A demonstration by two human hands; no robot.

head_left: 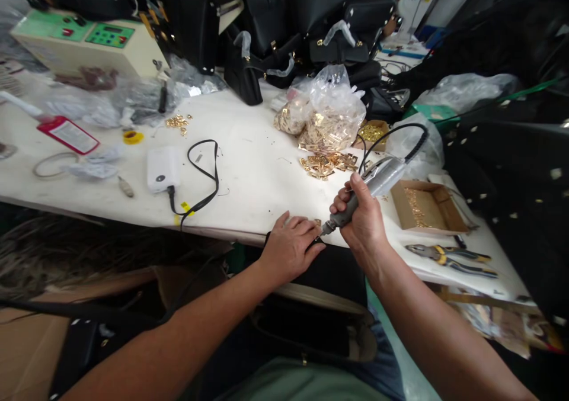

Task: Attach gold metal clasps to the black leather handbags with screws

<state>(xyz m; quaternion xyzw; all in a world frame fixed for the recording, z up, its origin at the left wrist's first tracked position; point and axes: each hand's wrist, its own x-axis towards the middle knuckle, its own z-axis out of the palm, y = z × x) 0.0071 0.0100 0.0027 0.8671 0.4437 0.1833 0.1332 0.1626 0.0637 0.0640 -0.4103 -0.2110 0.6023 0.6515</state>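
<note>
My right hand (362,214) is closed around a grey corded rotary tool (373,188), whose tip points down-left toward my left hand. My left hand (291,244) lies at the table's near edge, fingers curled and pressed down on a small gold metal piece (317,222) that is mostly hidden. Under my left hand, a black bag (329,294) rests on my lap. The tool's black cord (400,131) loops up and back over the table.
A white table (249,152) carries loose gold fittings (326,164), a plastic bag of them (326,119), a cardboard box (427,207), pliers (448,256), a white power pack with a black cable (163,169), and a beige control unit (89,42). Black handbags (284,22) pile up at the back.
</note>
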